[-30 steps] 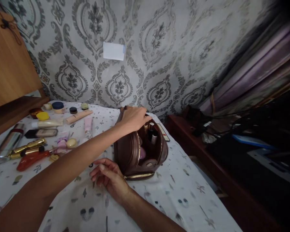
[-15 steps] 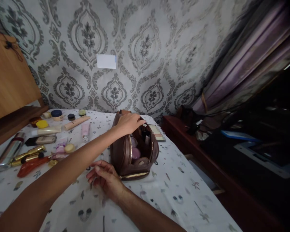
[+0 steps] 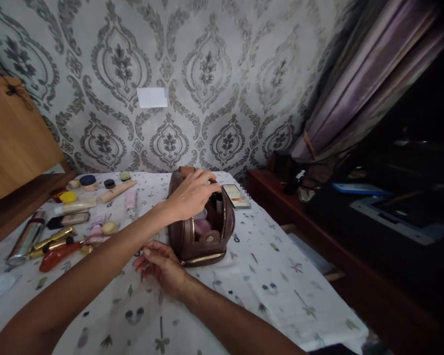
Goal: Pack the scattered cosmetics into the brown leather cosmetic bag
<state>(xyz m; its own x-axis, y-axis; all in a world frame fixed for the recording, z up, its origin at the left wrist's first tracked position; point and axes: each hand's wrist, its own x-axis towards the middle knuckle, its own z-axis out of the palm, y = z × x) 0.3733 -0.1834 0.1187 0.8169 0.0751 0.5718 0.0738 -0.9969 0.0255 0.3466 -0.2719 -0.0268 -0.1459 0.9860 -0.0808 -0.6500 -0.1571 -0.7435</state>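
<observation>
My left hand (image 3: 196, 193) is over the opening of a brown leather bag (image 3: 203, 252), fingers bent together at its upper rim; what they hold, if anything, is too small to make out. The bag stands unzipped on the patterned white cloth (image 3: 266, 261). Inside it are a pinkish-purple item (image 3: 203, 227) and a dark item with a pale lower part, partly hidden. Beside the bag's lower left corner, my right hand (image 3: 161, 266) hovers palm inward, fingers loosely curled and apart, holding nothing.
Several cosmetics lie left of the bag, among them a pink tube (image 3: 130, 202), a silver cylinder (image 3: 26, 239) and an orange item (image 3: 59, 256). A phone (image 3: 236, 196) lies behind the bag's right side. A dark red ledge (image 3: 266, 192) runs along the right.
The view has shifted slightly, so the bag sits a little further left and higher. My left hand has turned a little at the bag's opening. My right hand stays near the bag's corner.
</observation>
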